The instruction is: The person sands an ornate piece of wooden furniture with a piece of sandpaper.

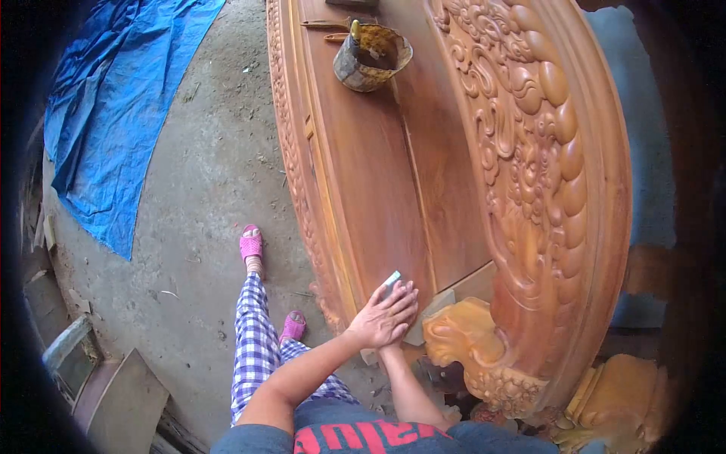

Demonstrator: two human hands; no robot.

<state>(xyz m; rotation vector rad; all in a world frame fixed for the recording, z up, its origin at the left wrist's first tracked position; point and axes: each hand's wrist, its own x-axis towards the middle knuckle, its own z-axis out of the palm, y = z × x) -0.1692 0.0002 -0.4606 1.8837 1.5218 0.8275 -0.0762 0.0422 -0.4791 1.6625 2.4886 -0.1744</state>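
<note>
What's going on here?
A person stands at the near end of a large piece of carved wooden furniture, hands together over its flat boards. The left hand overlaps the right hand, which is mostly hidden. A small pale block pokes out past the fingers; which hand holds it isn't clear. Farther along the boards stands a stained bucket. A blue tarp lies on the floor off to the left.
</note>
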